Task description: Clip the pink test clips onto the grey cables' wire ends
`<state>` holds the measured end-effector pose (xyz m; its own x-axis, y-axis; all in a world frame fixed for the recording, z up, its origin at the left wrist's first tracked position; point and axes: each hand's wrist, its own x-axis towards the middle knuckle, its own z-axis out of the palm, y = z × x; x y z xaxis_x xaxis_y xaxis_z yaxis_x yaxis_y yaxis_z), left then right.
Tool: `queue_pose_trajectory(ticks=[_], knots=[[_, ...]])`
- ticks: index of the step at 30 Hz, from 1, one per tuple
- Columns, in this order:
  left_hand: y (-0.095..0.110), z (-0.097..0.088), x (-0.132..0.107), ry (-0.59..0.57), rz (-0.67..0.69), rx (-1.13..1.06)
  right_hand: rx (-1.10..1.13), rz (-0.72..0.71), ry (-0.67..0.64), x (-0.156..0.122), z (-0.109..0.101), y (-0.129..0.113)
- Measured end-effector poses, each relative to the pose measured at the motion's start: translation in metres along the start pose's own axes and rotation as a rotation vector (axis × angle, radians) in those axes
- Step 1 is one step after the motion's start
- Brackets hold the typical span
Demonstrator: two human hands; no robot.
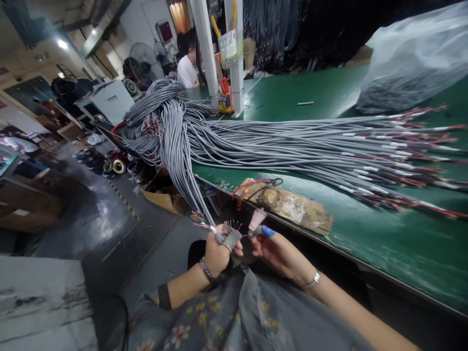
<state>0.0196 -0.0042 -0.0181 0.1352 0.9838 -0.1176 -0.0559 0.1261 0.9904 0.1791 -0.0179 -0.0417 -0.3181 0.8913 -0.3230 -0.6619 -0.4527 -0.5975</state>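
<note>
Just past the table's front edge, my left hand (215,256) is closed around a grey cable end, with thin coloured wires (232,225) fanning out above its fingers. Grey wrapping covers its thumb. Beside that grip, more stripped ends (201,219) of the hanging grey cables (179,151) show green, red and orange cores. My right hand (276,256) is at the fanned wires, its fingertips pinched on a thin red wire (245,236). Blue and grey wraps sit on its fingers, and a pale pink flap (258,219) stands up there.
A long bundle of grey cables (278,141) lies across the green table (402,253), its red-and-black ends at the right. A worn wooden board (300,212) sits by the front edge. Behind are a plastic bag (417,63), a white post (206,48) and a seated person (187,70).
</note>
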Motion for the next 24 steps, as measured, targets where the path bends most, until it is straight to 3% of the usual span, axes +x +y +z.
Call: queue_pose_trajectory(ticks=[8, 14, 24], knots=[[0.008, 0.012, 0.005, 0.072, 0.134, 0.124, -0.144, -0.194, 0.162, 0.013, 0.016, -0.015], [0.002, 0.008, 0.01, 0.088, 0.183, 0.212, -0.098, -0.156, 0.231, 0.014, 0.019, -0.018], [-0.013, -0.005, 0.009, 0.092, 0.175, 0.42, 0.031, -0.125, 0.135, 0.016, 0.01, -0.016]])
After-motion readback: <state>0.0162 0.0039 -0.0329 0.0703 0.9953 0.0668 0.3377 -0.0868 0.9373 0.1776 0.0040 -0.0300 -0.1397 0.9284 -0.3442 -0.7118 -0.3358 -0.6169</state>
